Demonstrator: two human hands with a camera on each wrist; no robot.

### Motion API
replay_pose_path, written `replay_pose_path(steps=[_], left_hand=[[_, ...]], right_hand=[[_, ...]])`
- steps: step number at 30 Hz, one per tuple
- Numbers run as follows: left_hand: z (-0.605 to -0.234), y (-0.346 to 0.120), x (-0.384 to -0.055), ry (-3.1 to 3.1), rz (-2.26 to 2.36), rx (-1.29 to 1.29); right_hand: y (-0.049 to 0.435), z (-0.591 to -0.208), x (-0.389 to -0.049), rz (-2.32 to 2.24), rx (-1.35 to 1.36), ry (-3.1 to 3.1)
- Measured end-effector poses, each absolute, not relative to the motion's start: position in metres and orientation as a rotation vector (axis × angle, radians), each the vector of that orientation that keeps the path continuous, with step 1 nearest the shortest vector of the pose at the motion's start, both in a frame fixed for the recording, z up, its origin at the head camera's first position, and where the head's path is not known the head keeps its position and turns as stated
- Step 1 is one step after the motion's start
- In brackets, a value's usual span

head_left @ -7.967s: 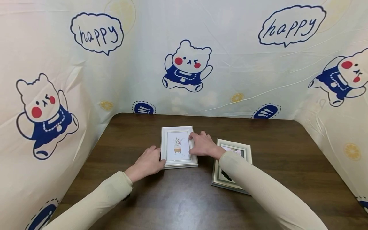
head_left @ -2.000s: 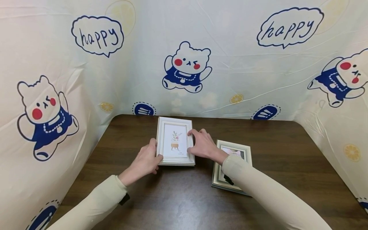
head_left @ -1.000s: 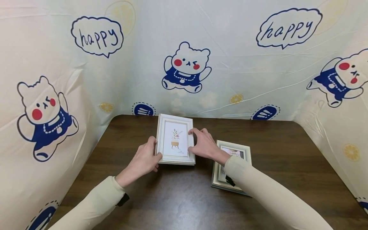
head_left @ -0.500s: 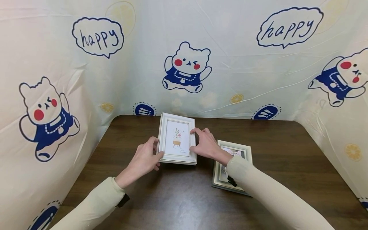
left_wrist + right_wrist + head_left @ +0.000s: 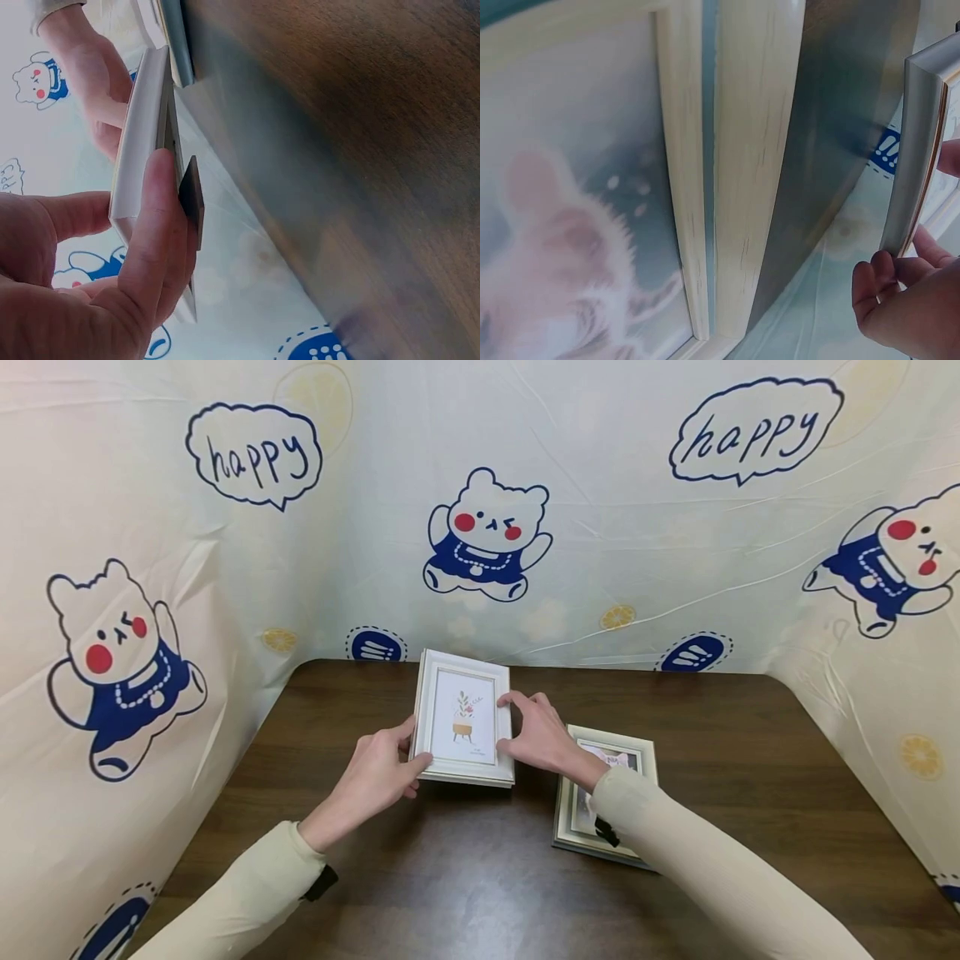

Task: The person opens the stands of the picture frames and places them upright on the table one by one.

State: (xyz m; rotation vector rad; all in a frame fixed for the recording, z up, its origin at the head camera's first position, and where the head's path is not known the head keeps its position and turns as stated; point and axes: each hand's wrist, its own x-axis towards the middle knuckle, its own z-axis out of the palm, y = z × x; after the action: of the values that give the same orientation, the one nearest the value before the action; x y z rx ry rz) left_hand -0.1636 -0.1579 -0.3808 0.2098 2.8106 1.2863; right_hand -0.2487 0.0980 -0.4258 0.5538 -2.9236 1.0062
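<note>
A white picture frame (image 5: 464,720) with a potted-plant drawing is held tilted over the back half of the table, its far end raised. My left hand (image 5: 377,779) grips the lower left corner, thumb on the front. In the left wrist view the left fingers (image 5: 156,225) curl behind it, near a dark flap (image 5: 193,201) sticking out from its back. On the right side, thumb and index fingertip of my right hand (image 5: 543,733) hold the rim. Under the right forearm lies a cream picture frame (image 5: 573,832), partly hidden; its animal picture (image 5: 562,247) fills the right wrist view.
The dark brown wooden table (image 5: 480,877) has a far edge just beyond the white frame. A pale curtain (image 5: 615,543) printed with cartoon bears and "happy" bubbles hangs behind and at both sides.
Eight seconds ago the white picture frame lay flat on the table. Both hands have since raised and tilted it, and the left fingers went behind it. The cream frame stays put.
</note>
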Motion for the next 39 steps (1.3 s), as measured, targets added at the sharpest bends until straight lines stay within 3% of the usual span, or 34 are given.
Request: replay_pose_path(steps=[39], left_hand=[[-0.368, -0.151, -0.153, 2.831, 1.456, 0.176]], right_hand=[[0.103, -0.425, -0.247, 1.11, 0.623, -2.871]])
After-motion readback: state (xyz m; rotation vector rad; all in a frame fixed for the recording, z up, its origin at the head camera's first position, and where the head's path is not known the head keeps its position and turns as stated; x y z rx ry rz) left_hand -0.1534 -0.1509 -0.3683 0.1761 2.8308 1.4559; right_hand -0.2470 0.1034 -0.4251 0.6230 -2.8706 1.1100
